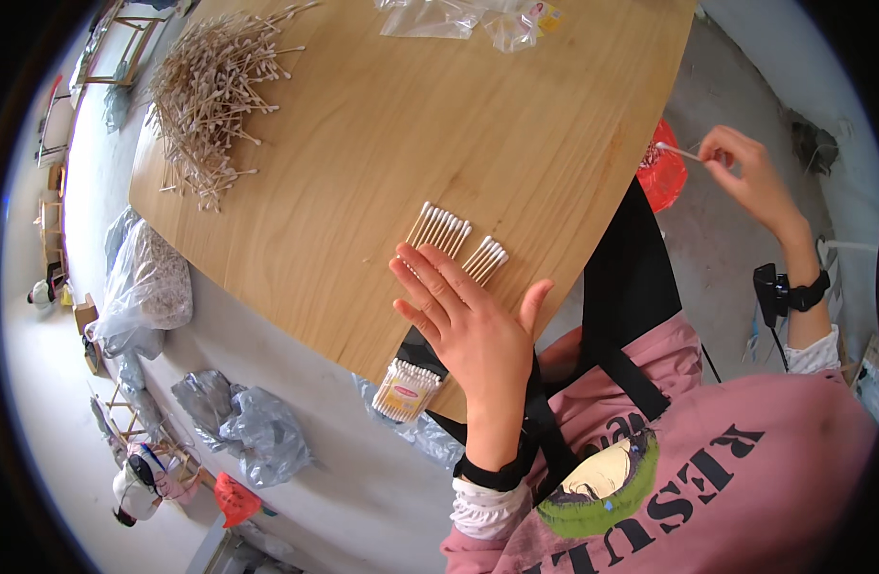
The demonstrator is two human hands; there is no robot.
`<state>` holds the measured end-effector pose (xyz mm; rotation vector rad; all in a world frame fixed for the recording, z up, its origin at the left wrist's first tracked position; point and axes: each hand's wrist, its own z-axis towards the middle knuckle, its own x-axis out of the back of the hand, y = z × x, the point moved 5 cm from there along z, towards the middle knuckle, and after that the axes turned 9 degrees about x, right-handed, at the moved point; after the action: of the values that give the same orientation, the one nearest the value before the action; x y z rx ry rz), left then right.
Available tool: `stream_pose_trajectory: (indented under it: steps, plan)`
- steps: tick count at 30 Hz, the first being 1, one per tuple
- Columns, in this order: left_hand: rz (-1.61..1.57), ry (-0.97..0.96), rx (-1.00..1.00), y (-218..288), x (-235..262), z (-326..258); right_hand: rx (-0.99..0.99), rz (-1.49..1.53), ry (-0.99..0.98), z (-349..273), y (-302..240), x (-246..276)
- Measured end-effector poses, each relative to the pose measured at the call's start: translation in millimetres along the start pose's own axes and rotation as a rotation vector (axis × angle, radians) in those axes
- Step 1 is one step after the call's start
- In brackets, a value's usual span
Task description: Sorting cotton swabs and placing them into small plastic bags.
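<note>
My left hand (pixel 463 320) is stretched out flat, fingers together and thumb apart, over the near part of the wooden table. From beneath its fingers stick out a row of cotton swabs (pixel 439 228) and a smaller group of cotton swabs (pixel 485 258), white tips pointing away; their other ends are hidden by the hand. Out to the right, past the table's edge, my right hand (pixel 750 172) pinches a single cotton swab (pixel 680 151) between thumb and fingertips. Near the table's near corner, beside my left wrist, lies a pack of cotton swabs (pixel 408 387) with a yellow label.
A large tangled heap of loose cotton swabs (pixel 214 96) covers the far left of the table (pixel 363 143). Clear plastic bags (pixel 458 19) lie at the far edge. Below my right hand is a red container (pixel 664 182). Filled plastic bags (pixel 152 277) stand on the floor left.
</note>
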<state>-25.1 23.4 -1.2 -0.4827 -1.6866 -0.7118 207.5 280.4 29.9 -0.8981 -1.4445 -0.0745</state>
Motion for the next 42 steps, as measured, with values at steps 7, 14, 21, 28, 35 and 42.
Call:
stream_pose_trajectory:
  steps: [7, 14, 21, 28, 35, 42]
  plan:
    - [0.027, -0.052, -0.078, 10, -28, -9, -0.024, -0.008, 0.167, -2, 7, -21]
    - [0.028, -0.027, -0.032, 10, -27, -13, 0.404, 0.236, 0.223, 32, -102, -67]
    - [0.000, -0.019, -0.020, 1, -19, 10, 0.510, 0.439, 0.192, 62, -157, -103]
    - [-0.886, 0.304, 0.285, -36, 8, -34, 0.524, 0.393, 0.129, 65, -167, -109]
    - [-1.451, 0.364, 0.388, -23, -5, -32, 0.559, 0.279, 0.212, 77, -184, -121]
    - [-0.548, 0.154, 0.120, -3, -4, -29, 0.676, 0.269, 0.081, 81, -189, -115]
